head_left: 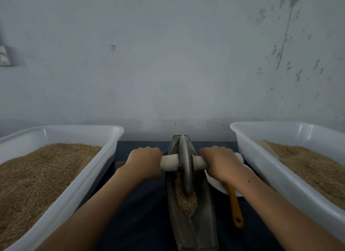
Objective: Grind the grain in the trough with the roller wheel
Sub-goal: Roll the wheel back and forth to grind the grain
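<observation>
A long, dark, boat-shaped trough lies lengthwise on the dark cloth in front of me. The grey roller wheel stands upright in its groove, around the far half. A white-wrapped axle runs through the wheel. My left hand grips the axle's left end and my right hand grips its right end. Tan grain is heaped in the groove just behind the wheel, on my side.
Two large white tubs of grain flank the trough: one on the left and one on the right. A white bowl with a yellow-handled tool sits under my right wrist. A pale wall rises close behind.
</observation>
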Demonstrator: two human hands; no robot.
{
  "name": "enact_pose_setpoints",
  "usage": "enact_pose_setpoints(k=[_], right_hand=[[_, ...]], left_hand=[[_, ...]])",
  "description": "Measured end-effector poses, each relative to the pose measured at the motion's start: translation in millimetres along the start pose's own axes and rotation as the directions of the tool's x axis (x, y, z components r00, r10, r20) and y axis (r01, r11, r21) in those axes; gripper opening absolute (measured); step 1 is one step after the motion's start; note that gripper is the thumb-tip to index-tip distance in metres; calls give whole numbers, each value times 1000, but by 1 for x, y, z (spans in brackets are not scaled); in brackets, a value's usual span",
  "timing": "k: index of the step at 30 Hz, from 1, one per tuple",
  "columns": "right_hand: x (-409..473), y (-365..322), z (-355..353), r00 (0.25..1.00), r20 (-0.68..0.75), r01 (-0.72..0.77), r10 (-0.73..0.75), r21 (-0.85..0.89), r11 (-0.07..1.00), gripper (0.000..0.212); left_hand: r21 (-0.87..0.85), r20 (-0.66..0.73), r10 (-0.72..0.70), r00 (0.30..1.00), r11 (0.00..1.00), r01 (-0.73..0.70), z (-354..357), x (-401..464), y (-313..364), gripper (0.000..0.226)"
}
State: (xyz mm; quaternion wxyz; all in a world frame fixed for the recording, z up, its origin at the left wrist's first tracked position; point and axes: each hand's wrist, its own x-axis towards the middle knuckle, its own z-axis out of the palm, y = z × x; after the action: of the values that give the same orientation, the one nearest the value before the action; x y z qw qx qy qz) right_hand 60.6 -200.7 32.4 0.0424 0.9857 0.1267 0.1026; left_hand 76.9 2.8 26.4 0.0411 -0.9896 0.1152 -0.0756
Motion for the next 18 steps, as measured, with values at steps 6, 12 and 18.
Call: enact_pose_setpoints(k=[6,12,18], right_hand=[[3,6,25,960,-280,-14,20,22,1000,16],[-1,6,5,1000,-23,14,-13,26,1000,17],[-4,0,-13,983,176,48,-42,-27,998,25]], left_hand=[[102,-372,-33,928,992,76,7,-3,13,21],[78,-93,-3,996,997,11,-2,-2,6,30],[-43,237,-8,971,999,19,-8,-3,0,47]])
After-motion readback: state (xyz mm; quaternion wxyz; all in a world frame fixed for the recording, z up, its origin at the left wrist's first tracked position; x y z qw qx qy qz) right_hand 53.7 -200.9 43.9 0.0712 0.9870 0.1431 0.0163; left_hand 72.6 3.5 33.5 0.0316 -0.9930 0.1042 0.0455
